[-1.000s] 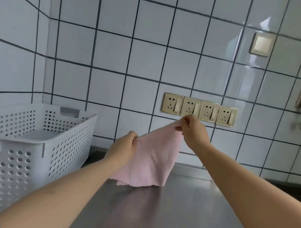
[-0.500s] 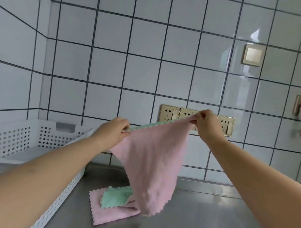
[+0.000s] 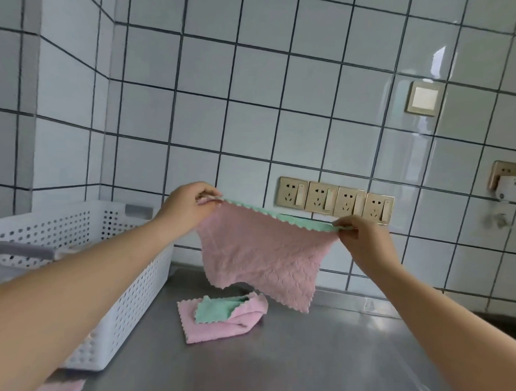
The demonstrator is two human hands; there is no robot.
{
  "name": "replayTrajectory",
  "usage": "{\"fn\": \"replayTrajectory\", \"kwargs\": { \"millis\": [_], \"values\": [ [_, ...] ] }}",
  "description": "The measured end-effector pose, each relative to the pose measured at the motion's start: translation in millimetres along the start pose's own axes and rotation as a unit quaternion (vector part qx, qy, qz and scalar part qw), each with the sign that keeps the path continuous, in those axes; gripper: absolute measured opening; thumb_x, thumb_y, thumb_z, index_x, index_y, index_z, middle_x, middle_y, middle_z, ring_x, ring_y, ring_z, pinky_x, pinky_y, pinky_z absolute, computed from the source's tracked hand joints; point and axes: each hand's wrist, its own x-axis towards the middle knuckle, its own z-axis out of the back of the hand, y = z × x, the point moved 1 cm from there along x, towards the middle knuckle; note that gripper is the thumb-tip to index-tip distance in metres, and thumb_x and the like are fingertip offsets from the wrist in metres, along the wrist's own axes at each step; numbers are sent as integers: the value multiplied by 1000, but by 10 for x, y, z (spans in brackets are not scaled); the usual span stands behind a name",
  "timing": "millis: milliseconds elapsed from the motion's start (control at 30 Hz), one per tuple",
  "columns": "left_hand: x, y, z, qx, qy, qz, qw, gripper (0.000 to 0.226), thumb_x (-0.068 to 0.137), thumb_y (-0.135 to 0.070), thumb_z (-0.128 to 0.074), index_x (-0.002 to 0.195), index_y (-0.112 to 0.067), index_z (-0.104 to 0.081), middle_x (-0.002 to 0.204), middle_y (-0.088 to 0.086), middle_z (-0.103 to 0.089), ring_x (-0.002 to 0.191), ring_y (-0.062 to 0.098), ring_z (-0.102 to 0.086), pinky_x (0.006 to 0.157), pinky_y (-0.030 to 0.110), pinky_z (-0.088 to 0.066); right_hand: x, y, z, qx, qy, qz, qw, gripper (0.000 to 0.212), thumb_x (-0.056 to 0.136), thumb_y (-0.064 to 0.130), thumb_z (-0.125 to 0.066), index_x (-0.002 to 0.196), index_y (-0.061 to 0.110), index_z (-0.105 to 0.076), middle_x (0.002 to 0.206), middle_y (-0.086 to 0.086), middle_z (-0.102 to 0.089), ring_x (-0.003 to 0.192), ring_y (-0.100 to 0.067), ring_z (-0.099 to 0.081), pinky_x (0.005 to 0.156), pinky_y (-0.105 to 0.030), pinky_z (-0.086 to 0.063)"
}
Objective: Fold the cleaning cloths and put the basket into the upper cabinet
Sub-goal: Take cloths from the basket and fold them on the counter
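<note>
A pink cleaning cloth (image 3: 263, 254) with a green back hangs in the air above the steel counter, stretched between both hands. My left hand (image 3: 189, 206) pinches its upper left corner and my right hand (image 3: 363, 240) pinches its upper right corner. Below it on the counter lies a second pink and green cloth (image 3: 220, 317), loosely crumpled. The white perforated basket (image 3: 131, 278) stands at the left against the wall, partly hidden by my left forearm. A bit of another pink cloth (image 3: 65, 387) shows at the bottom left edge.
The steel counter (image 3: 318, 358) runs to the tiled back wall. A row of gold wall sockets (image 3: 335, 199) sits just behind the held cloth. A switch plate (image 3: 424, 97) and a plugged-in socket (image 3: 506, 180) are on the wall at the right.
Both hands have lifted the pink cloth off the counter and pulled it wide apart, so it hangs spread out. The crumpled cloth beneath it has come into view.
</note>
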Motion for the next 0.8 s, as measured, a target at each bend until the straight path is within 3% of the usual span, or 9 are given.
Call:
{"fn": "replayTrajectory", "kwargs": {
  "millis": [100,200,333,433,533,633,733,800],
  "values": [
    [-642,2,164,-44,55,7,997,17,85,-8,-64,86,-24,-67,85,-16,-69,84,-4,-59,77,11,-43,-566,-52,61,11,43,-40,998,14,90,16,-59,100,13,-68,80,-1,-62,74,-21,-54,55,-18,-37],
    [-1353,60,257,-22,147,14,989,30,84,-4,-64,79,-34,-62,88,-30,-64,83,-15,-57,74,-1,-37,-1202,-98,84,-5,101,-39,994,13,89,23,-61,93,13,-69,82,0,-64,77,-19,-56,58,-28,-35],
    [-2106,148,326,68,284,6,957,40,86,-9,-60,78,-47,-56,95,-36,-59,89,-14,-55,79,8,-41,-1990,-187,107,66,240,-51,967,12,90,21,-59,90,31,-66,89,17,-66,83,-2,-58,66,-10,-39],
    [-2535,137,363,123,360,11,924,28,88,-18,-58,80,-44,-50,92,-32,-61,88,-11,-55,83,15,-42,-2502,-291,109,74,329,-96,936,22,93,23,-53,73,30,-57,67,10,-57,63,-3,-49,61,-18,-38],
    [-2813,81,396,127,389,18,912,17,90,-29,-56,81,-41,-48,92,-21,-62,91,-1,-57,85,20,-42,-2822,-364,139,68,356,-108,926,22,95,21,-51,72,19,-53,64,8,-52,66,-7,-47,67,-29,-43],
    [-2956,34,432,114,400,21,909,16,90,-35,-58,77,-38,-50,80,-21,-58,77,-3,-52,69,13,-37,-2970,-370,233,112,355,-132,919,22,95,18,-50,73,15,-53,62,5,-53,60,-11,-55,68,-39,-52],
    [-2987,61,427,81,419,40,904,8,83,-47,-61,82,-42,-54,76,-8,-55,67,-2,-43,65,18,-34,-2996,-320,343,135,365,-153,909,19,95,20,-51,79,14,-58,61,2,-55,51,-13,-55,51,-30,-49],
    [-2972,107,419,68,410,70,907,16,76,-53,-66,84,-44,-57,78,-7,-55,68,-2,-44,65,16,-34,-2974,-329,342,114,367,-148,911,18,95,23,-52,83,15,-62,56,6,-56,44,-9,-51,48,-23,-43]
  ]
}}
